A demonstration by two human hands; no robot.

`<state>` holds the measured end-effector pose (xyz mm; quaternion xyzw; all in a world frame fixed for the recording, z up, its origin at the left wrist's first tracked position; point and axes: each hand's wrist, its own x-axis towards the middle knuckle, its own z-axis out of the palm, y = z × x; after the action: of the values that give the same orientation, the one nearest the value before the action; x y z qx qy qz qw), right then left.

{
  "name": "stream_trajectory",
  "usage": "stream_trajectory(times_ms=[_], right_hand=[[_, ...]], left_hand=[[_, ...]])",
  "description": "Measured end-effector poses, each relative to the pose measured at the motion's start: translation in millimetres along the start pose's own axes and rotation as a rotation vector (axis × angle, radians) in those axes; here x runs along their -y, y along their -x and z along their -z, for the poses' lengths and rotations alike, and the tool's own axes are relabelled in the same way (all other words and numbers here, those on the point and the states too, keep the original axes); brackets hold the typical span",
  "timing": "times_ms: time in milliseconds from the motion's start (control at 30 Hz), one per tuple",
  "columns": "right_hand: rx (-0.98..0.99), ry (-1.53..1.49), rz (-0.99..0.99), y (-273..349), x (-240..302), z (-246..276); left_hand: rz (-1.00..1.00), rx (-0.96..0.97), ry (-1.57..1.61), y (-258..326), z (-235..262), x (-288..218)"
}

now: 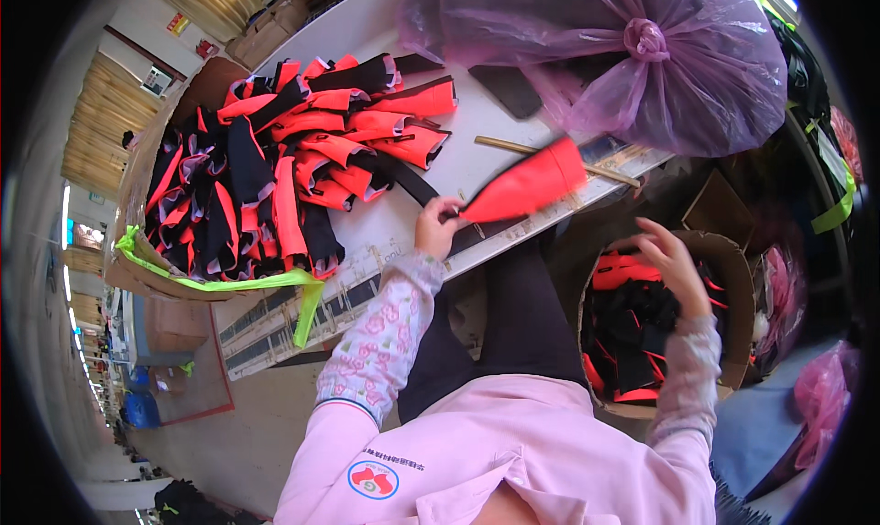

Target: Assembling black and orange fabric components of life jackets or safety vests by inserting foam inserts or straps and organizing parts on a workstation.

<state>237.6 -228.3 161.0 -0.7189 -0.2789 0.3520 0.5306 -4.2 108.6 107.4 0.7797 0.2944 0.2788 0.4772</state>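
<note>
Left grip is pinching the narrow black end of a neon-orange and black tapered fabric piece; the wide orange end is pointing right, blurring a bit, over the near edge of a white table. Right grip is holding nothing visible, fingers spreading above a round-looking brown cardboard box beside the lap. Progress: one piece is being handled singly; a big heap of similar orange and black pieces is filling a brown cardboard carton with a yellow-green strip along its rim, and is spilling onto the table. More orange and black pieces are lying inside the box by the lap. Both lots are looking sizeable, so work is probably sitting mid-batch; cannot tell which lot is done and which is waiting. Black strip is running from heap toward left grip; whether it is joining the held piece, cannot tell.
</note>
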Motion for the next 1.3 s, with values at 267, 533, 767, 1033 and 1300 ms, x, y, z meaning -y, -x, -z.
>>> stream_trajectory(times_ms=[267,533,767,1033,1300], right_hand=[[0.448,-0.278,-0.151,-61.6,32.9,-109.6],[0.273,0.119,0.221,-42.9,15.7,-192.7],[0.097,0.095,0.213,-84.3,10.1,-220.1],[0.235,0.233,0.125,-96.2,51.4,-240.6],[0.264,0.319,0.258,-94.9,30.0,-254.4]], left_hand=[[-0.195,-0.039,-0.032,10.5,12.8,-19.4],[-0.234,-0.079,0.173,-47.9,18.7,-12.9],[0.136,-0.164,0.182,9.0,28.3,-5.1],[0.432,0.223,0.546,131.8,19.2,-30.1],[0.718,-0.066,1.148,138.1,27.0,-3.2]])
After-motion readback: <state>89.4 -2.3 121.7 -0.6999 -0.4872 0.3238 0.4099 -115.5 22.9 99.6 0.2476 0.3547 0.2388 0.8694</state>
